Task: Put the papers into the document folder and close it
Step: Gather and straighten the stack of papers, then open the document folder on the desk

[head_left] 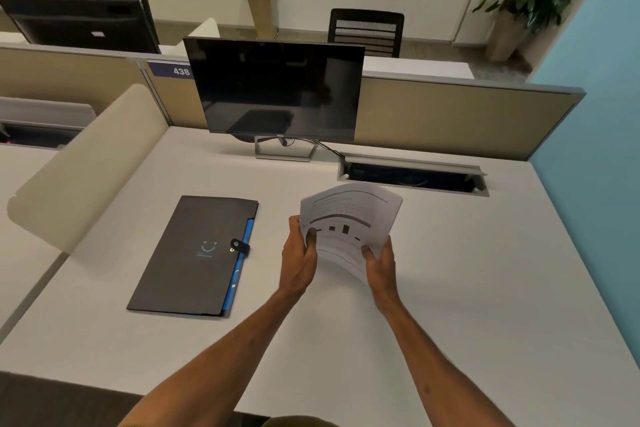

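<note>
Both our forearms reach over the white desk [450, 288], left hand [298, 262] and right hand [381, 265] each gripping the lower edge of the papers [349, 218] — a curled sheaf held above the surface. Left of them the dark document folder [194, 253] lies flat, its strap snapped shut. Behind stand a dark monitor [277, 87] and an open cable tray [412, 177] — nothing lies between papers and folder.

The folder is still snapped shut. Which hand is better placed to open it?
Probably the left hand: the folder lies on its side, its snap tab close by. The right hand could keep its grip on the papers.
</note>
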Demonstrator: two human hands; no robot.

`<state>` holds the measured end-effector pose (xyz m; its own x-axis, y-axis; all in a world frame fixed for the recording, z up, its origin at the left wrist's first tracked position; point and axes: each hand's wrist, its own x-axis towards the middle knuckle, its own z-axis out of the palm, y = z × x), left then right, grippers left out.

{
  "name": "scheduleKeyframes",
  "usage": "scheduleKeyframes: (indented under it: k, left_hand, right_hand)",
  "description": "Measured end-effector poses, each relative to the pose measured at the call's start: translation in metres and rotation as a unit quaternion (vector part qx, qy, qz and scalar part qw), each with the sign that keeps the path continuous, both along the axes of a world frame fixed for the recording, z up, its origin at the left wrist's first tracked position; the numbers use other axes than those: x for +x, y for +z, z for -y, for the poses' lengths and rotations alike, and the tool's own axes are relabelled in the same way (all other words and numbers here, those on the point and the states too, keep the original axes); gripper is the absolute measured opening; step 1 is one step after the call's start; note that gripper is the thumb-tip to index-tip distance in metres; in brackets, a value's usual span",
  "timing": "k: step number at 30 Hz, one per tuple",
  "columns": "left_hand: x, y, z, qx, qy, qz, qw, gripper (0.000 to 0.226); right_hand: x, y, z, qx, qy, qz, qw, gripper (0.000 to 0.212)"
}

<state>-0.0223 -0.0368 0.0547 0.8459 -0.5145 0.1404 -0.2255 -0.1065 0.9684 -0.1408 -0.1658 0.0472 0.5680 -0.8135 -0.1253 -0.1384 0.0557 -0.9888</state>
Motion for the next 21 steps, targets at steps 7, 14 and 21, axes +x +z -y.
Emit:
scheduleKeyframes:
  k: [7,14,21]
  left_hand:
    - [0.017,-0.007,0.001,0.063,-0.023,-0.013,0.998,0.015]
    - [0.049,-0.015,-0.011,0.147,0.066,0.023,0.987,0.023]
    - [0.081,-0.042,-0.098,0.235,0.323,0.141,0.906,0.038]
  right_hand:
    - [0.003,-0.006,0.008,-0.039,-0.018,-0.037,0.998,0.035]
    - [0.021,-0.007,0.021,-0.023,0.006,-0.095,0.995,0.016]
    - [0.036,-0.05,0.015,0.095,0.047,-0.208,0.972,0.021]
